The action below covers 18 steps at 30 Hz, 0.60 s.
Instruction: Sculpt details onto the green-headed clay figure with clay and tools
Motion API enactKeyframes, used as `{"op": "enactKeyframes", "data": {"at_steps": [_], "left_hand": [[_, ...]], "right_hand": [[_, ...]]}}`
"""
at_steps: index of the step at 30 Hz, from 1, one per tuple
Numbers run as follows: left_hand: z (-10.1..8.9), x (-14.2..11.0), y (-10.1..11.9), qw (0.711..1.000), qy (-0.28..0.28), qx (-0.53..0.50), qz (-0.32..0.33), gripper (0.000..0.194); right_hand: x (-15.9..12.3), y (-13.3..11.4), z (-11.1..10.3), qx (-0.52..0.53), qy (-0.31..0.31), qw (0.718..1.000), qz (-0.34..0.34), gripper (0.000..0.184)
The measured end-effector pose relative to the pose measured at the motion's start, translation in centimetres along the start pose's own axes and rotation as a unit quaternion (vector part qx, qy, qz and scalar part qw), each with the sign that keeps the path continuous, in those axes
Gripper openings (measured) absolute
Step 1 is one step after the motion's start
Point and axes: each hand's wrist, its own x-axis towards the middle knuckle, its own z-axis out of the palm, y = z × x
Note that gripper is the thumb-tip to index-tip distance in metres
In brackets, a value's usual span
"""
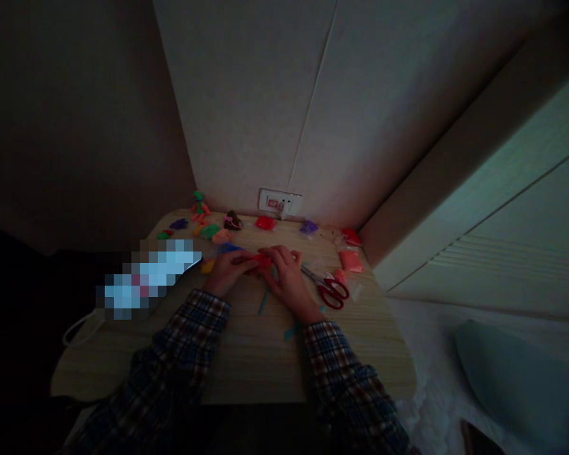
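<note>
My left hand and my right hand meet over the middle of a small light wooden table. Between their fingertips is a small red lump of clay, pinched from both sides. Both forearms wear plaid sleeves. A thin teal strip lies on the table just under my hands. The room is dim, so fine detail of the fingers is hard to read.
Red-handled scissors lie right of my right hand. Several coloured clay pieces and packets sit along the far edge, with red packets at the right. A lit phone screen lies left. A wall socket sits behind.
</note>
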Motion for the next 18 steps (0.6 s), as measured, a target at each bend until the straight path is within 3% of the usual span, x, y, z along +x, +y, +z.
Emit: {"op": "enactKeyframes", "data": {"at_steps": [9,18], "left_hand": [[0.17,-0.08,-0.26,0.998,-0.044,-0.047,-0.017,0.028],[0.52,-0.48,-0.28,0.984,-0.114,-0.125,-0.051,0.035]], "right_hand": [[-0.17,-0.14,-0.11,-0.032,-0.008,0.999,-0.011,0.025],[-0.39,-0.17,-0.34,-0.012,0.039,0.999,-0.019,0.022]]}}
